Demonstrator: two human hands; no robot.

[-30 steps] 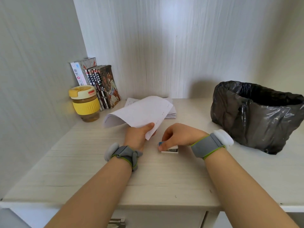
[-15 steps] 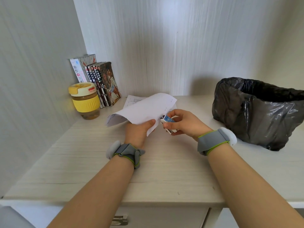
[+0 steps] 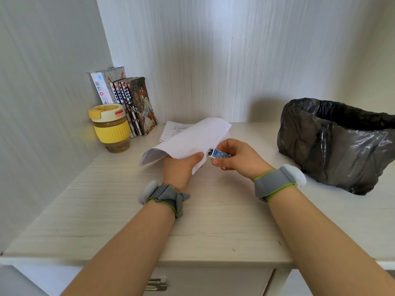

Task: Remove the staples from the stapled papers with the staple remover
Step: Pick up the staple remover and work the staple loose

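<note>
Both forearms are bare, with no sleeves in view. Each wrist wears a grey fabric band (image 3: pixel 269 185) edged with thin lime-green cord. A smooth, rounded pale grey-white pod sits on the outer side of each band: one on the left wrist (image 3: pixel 147 191), one on the right wrist (image 3: pixel 295 173).

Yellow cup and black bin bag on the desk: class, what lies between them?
In the head view, between the yellow cup and the bin bag: loose printed sheets, the held stapled papers, and both hands, left, right.
</note>
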